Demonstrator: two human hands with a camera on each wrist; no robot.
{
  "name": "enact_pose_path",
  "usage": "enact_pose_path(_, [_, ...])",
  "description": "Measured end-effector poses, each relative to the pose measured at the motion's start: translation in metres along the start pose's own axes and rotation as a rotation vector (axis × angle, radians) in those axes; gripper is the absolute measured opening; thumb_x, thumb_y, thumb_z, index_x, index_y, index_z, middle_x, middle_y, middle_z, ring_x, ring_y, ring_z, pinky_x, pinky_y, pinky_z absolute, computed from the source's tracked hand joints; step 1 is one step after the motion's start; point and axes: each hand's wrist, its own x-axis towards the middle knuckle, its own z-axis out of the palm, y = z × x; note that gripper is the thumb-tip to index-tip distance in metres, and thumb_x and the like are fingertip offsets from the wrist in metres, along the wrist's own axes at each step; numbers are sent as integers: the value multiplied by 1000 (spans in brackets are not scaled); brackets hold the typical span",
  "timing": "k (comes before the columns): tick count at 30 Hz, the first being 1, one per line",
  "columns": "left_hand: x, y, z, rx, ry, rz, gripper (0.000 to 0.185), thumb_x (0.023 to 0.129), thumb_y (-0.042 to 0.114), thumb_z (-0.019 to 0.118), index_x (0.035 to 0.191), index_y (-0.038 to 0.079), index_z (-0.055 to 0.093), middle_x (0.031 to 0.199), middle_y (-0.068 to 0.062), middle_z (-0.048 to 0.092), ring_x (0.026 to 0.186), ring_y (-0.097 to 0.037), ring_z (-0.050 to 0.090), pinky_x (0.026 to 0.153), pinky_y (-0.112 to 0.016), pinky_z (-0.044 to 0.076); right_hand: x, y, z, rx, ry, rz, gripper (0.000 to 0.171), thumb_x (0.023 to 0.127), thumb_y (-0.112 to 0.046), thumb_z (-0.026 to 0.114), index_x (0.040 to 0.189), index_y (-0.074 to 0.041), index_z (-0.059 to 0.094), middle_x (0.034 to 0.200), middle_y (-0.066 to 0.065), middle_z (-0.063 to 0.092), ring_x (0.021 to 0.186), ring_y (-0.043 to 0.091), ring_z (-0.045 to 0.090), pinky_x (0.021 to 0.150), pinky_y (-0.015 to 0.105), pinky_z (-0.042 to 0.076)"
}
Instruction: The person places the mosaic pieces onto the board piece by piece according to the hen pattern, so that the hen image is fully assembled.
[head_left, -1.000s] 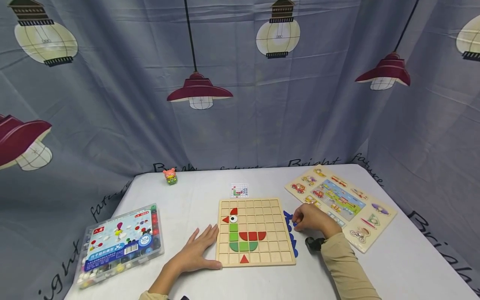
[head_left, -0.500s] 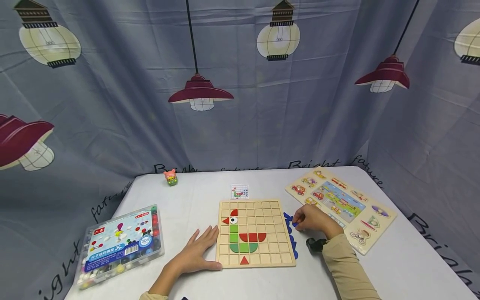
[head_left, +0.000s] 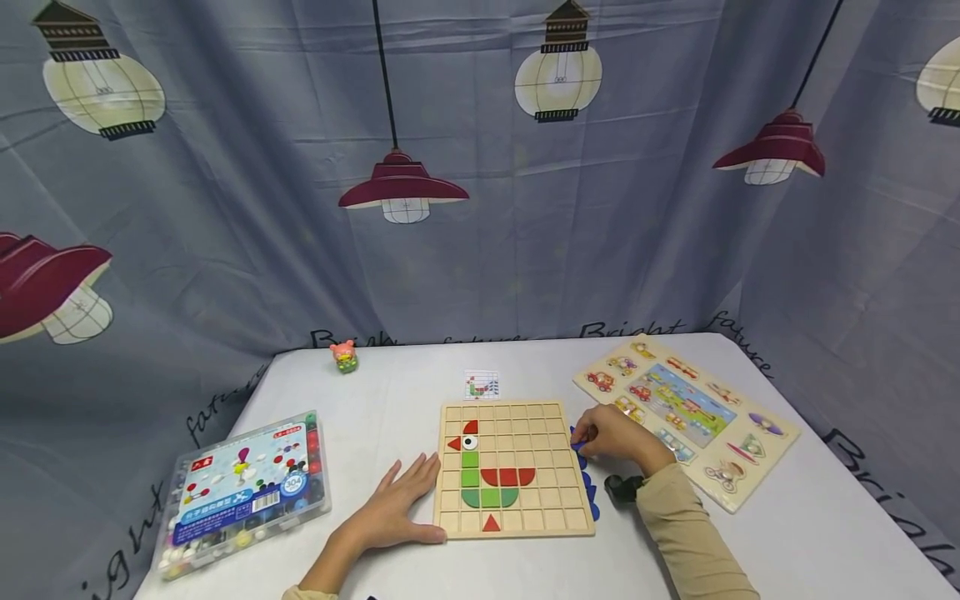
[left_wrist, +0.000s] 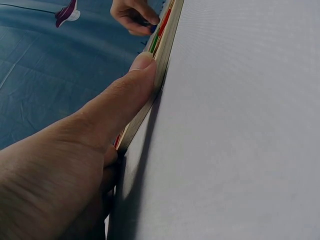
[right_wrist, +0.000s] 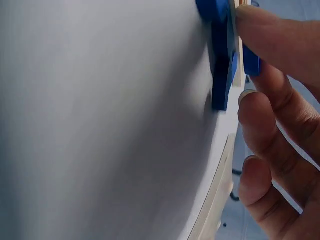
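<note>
A wooden grid board (head_left: 551, 502) lies on the white table, with red, green and white pieces forming a bird on its left half. My left hand (head_left: 393, 504) lies flat beside the board's left edge; in the left wrist view its thumb (left_wrist: 117, 102) presses against the board's edge (left_wrist: 163, 55). My right hand (head_left: 615, 437) is at the board's right edge, pinching a small blue piece (right_wrist: 251, 63). A row of blue pieces (head_left: 590, 493) lies along that edge, seen close up as blue pieces (right_wrist: 220, 75) in the right wrist view.
A clear plastic box of beads (head_left: 243, 487) sits at the left. A wooden vehicle puzzle (head_left: 686, 412) lies at the right. A pattern card (head_left: 481, 384) lies behind the board, a small pink toy (head_left: 345, 356) at the back. Printed curtains surround the table.
My right hand has edged slightly left toward the board's right edge with the blue piece. The left hand has stayed flat in place.
</note>
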Motion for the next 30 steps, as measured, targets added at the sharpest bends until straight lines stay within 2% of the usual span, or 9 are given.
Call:
enact_pose_path(4, [1,0,1,8,-8,-12,112,71,66,72,154,7,25,163,-7,22,152,-31,15,123,-55,-4,5,-7,3,-8,-17,-48,12,73,-2,80,82,-9,75,78,-3,68,66,3,55,57,18,49])
enact_pose_path(10, [3,0,1,-6,-6,-9,111,72,65,73,154,7,26,163,-8,22,152,-31,14,123,-55,-4,12,-23,6,-33,-35,-45,13,74,-3,80,83,-12,76,78,-5,66,68,5,54,58,19,47])
enact_pose_path(16, [3,1,0,-16,-2,-13,111,72,64,74,154,7,26,163,-8,22,152,-31,14,122,-55,-3,20,-39,11,-43,-60,-70,13,77,-1,78,84,-12,76,82,-4,67,69,4,54,57,19,48])
enact_pose_path(23, [2,1,-2,-15,-5,-22,112,72,65,73,154,7,25,163,-9,22,152,-31,14,122,-56,-3,27,-55,18,-60,-89,-150,13,76,0,78,83,-11,77,83,-3,68,67,1,54,59,18,48])
enact_pose_path(30, [2,0,-1,-18,-17,-14,111,72,65,73,154,7,25,163,-8,21,152,-31,13,122,-56,-4,30,-64,26,-87,-104,-175,13,74,1,78,80,-11,76,78,-3,68,66,1,53,59,18,48])
